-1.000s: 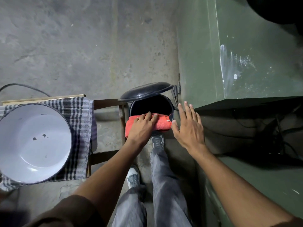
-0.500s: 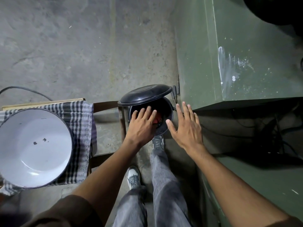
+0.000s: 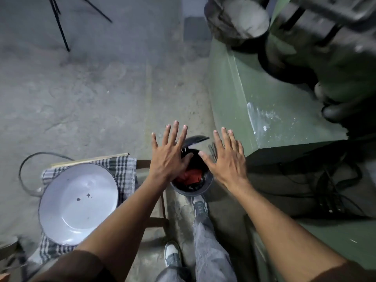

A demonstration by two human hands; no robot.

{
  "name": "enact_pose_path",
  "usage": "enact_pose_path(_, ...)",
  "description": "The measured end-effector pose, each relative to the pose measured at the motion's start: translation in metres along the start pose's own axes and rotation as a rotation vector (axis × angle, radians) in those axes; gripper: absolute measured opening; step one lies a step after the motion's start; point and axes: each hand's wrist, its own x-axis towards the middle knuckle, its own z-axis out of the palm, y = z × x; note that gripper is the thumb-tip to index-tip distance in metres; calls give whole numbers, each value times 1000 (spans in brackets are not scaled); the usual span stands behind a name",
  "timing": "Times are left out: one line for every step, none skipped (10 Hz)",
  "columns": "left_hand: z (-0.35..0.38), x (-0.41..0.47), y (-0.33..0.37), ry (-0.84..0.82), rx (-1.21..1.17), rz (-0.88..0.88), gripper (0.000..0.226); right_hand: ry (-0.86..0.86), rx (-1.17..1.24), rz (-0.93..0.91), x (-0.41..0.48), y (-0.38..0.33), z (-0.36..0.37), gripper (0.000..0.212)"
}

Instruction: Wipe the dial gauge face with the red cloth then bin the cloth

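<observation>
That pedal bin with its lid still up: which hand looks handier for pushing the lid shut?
Left, probably. The left hand, open and empty, hovers with its fingers overlapping the raised lid of the pedal bin. The right hand, also open, sits beside the rim. The red cloth already lies inside.

Bare concrete floor (image 3: 97, 94), green metal cabinet (image 3: 264, 110), checked-cloth stool (image 3: 126, 167), dim light

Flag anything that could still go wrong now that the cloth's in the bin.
1. The bin lid is propped open, seemingly by the foot at the bin's base; lifting off may drop it toward the left hand and right hand, both spread above the rim.
2. The red cloth sits high in the bin and might catch under the lid.
</observation>
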Motion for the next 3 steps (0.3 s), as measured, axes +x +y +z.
enact_pose_path(-43,4,4,57,-12,11,98,89,13,11,-2,-8,-42,95)
enact_pose_path(-115,11,17,156,-2,54,105,211,2,11,-14,-15,-106,96)
enact_pose_path(-158,6,29,259,46,113,104,309,-4,-2,-30,-22,-142,98)
